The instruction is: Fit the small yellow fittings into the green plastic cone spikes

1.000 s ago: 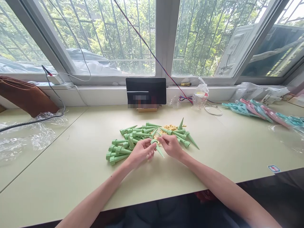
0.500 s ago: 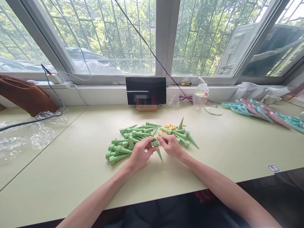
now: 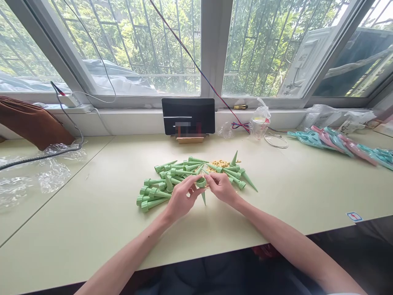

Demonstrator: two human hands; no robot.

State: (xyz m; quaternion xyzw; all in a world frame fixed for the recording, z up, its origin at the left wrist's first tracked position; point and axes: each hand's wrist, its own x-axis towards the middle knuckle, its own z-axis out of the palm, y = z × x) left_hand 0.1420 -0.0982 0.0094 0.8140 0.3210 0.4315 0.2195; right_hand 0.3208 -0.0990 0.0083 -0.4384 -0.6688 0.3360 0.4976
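Note:
My left hand (image 3: 181, 199) grips a green plastic watering spike (image 3: 201, 183) between thumb and fingers at its wide, ribbed collar. The collar's round opening faces up toward me, and the pointed end hangs down just above the table. Right at the collar's rim is my right hand (image 3: 221, 189), its thumb and forefinger pinched together; whatever is between them is too small or hidden to make out. Many more green spikes (image 3: 158, 192) lie heaped left of and behind my hands. A heap of small yellowish pieces (image 3: 218, 165) lies behind my right hand, among further spikes (image 3: 248, 180).
A black tablet (image 3: 188, 116) leans on a stand at the back. Beside it are a bagged cup (image 3: 260, 123) and a coiled white cable (image 3: 276, 141). Teal and pink plastic items (image 3: 333, 141) lie far right. A brown bag (image 3: 37, 125) and clear wrapping (image 3: 53, 174) occupy the left.
The held spike has turned slightly: its tip has swung left and hangs more upright, and its collar opening shows more. Both hands stay nearly in place.

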